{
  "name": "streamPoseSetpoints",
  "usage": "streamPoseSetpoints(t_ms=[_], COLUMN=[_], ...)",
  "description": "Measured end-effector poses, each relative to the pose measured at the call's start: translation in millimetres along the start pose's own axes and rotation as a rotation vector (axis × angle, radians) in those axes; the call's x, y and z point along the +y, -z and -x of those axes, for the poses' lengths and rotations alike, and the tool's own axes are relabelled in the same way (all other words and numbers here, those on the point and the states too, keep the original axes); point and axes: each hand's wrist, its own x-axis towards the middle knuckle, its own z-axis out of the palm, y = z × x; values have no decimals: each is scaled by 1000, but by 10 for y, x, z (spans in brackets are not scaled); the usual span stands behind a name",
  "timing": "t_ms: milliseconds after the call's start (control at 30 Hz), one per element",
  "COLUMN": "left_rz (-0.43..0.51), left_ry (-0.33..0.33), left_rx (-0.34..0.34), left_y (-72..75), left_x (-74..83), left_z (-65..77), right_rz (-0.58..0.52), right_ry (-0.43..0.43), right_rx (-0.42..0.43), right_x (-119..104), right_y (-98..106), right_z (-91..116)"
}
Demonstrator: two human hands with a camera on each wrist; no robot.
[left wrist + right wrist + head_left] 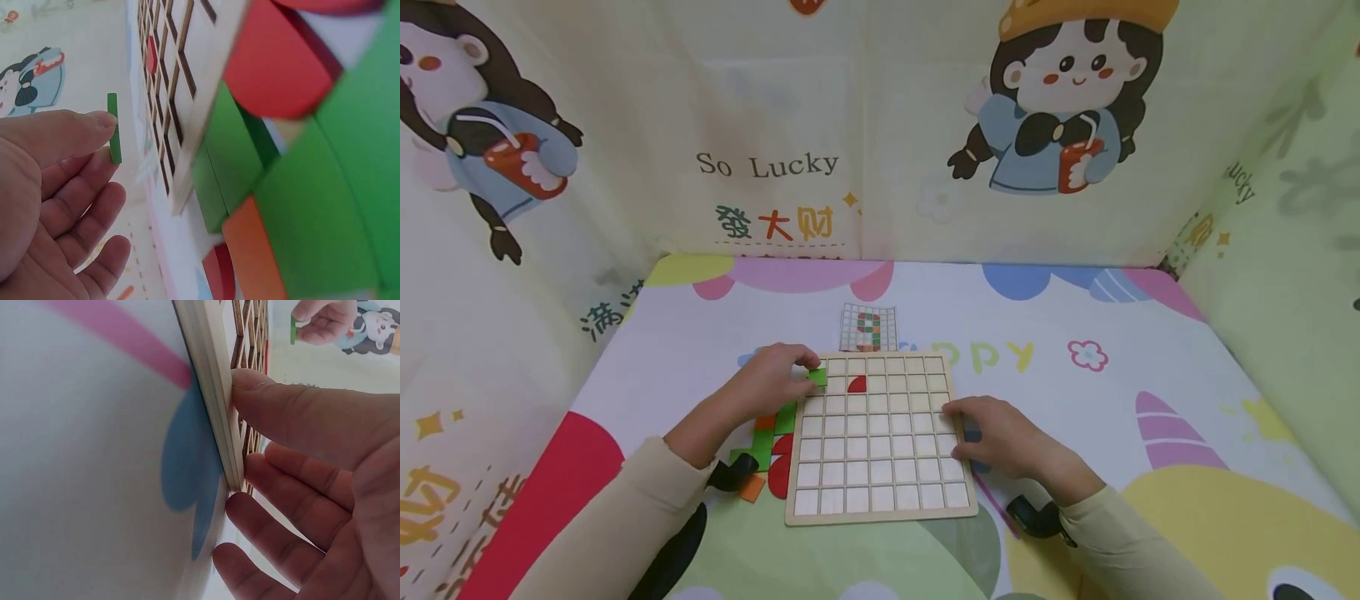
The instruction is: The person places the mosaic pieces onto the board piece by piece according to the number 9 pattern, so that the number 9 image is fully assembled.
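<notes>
A wooden grid board (880, 522) lies flat on the table with a single red quarter-circle tile (857, 384) in one of its upper cells. Between thumb and index finger, my left hand (767, 379) pinches a thin green square tile (113, 128) over the board's upper left corner. The other left fingers are loosely bent. On the board's right edge rests my right hand (1003, 433), its thumb and fingertips touching the wooden rim (215, 394). These right fingers look relaxed rather than curled round the board.
Left of the board lie several loose tiles: green ones (312, 212), red rounded ones (275, 62) and orange ones (752, 487). Behind the board is a small card (850, 327) with a gridded, coloured figure. A patterned cloth (1075, 433) covers the table; printed curtains (895, 167) enclose it.
</notes>
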Motion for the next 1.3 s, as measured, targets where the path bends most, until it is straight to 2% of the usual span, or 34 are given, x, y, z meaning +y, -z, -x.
streamPoseSetpoints(t_ms=[567, 867, 1300], left_rz=[37, 46, 40], left_ry=[-56, -116, -130], left_rx=[-32, -37, -24], left_y=[-155, -230, -289], left_x=[237, 277, 340], left_z=[-119, -179, -228], right_rz=[-9, -7, -11], right_ry=[-14, -16, -15], right_rx=[-3, 1, 1], right_x=[-14, -18, -24], right_y=[-17, -13, -8], right_z=[14, 22, 23])
